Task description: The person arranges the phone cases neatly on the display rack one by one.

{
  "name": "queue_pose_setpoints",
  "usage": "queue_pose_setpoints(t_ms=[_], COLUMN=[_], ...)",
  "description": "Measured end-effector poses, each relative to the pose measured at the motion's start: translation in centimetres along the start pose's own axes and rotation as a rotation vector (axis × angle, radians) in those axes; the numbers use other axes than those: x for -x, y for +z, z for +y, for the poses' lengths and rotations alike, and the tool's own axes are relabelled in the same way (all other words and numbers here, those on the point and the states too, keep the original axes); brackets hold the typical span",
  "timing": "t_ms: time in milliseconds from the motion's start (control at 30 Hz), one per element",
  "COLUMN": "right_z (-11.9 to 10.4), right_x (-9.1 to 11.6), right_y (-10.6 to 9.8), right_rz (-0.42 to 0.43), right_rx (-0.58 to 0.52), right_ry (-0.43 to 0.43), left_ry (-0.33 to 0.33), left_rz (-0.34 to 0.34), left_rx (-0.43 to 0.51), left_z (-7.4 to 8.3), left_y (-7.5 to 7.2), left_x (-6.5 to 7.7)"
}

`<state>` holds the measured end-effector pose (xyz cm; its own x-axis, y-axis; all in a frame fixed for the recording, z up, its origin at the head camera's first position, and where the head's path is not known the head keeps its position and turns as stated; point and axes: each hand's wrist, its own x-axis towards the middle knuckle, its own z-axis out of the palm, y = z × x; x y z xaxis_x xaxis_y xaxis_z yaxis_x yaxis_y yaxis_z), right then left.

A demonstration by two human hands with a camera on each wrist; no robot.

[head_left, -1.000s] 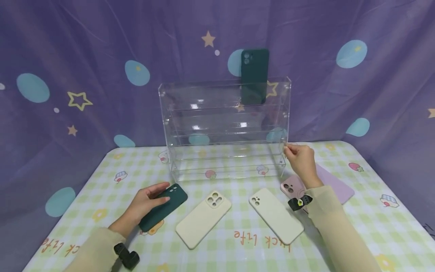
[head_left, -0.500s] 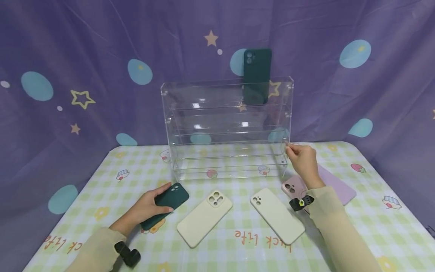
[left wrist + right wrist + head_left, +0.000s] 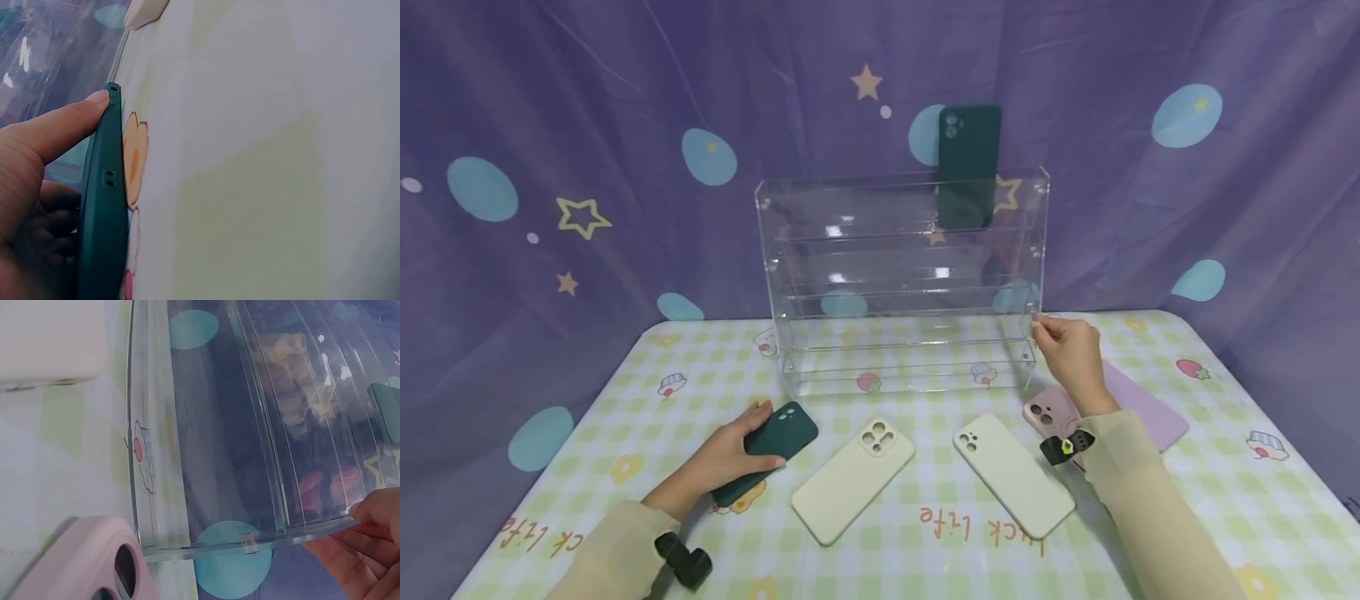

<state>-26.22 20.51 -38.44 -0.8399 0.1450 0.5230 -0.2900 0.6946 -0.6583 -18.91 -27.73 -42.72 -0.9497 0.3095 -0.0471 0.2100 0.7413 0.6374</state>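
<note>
In the head view my left hand [image 3: 722,454] grips a dark green phone case [image 3: 786,432] at the table's left, thumb along its near edge and fingers at the far edge. The left wrist view has the thumb pressed on the side of this case [image 3: 103,219], which is low over the tablecloth. My right hand [image 3: 1070,354] pinches the right side edge of a clear acrylic tiered rack [image 3: 842,204]. Thumb and fingers meet at that rim in the right wrist view. Another dark green phone case [image 3: 968,142] stands upright in the rack's top tier, toward the right.
Two cream phone cases [image 3: 846,487] [image 3: 1015,479] lie before the rack. Partly under the right forearm are a pink phone case [image 3: 1051,407] and a lilac one [image 3: 1142,408]. A purple patterned curtain [image 3: 587,108] hangs behind the checked table [image 3: 820,575].
My left thumb has moved from over the green case down to its near edge, and the fingers have drawn in round it. The right hand keeps its hold on the rack.
</note>
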Motion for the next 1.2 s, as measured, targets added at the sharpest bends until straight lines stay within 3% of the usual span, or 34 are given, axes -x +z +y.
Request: queue_pose_setpoints(t_ms=[433,700,967,1200], right_z=[-0.2,-0.2,-0.1,0.0], right_x=[0.0,0.0,0.0,-0.1], right_y=[0.1,0.1,0.1,0.3], right_rz=[0.012,0.018,0.014,0.023], right_rx=[-0.019,-0.024,-0.034,-0.028], right_ry=[-0.003,-0.002,-0.012,-0.019], left_ry=[0.019,0.000,-0.013,0.029], left_rz=[0.008,0.014,0.081,0.104], left_rx=[-0.039,0.064,0.039,0.073], left_z=[0.0,-0.1,0.3,0.2], left_y=[0.3,0.3,0.4,-0.9], left_x=[0.1,-0.1,-0.2,0.1])
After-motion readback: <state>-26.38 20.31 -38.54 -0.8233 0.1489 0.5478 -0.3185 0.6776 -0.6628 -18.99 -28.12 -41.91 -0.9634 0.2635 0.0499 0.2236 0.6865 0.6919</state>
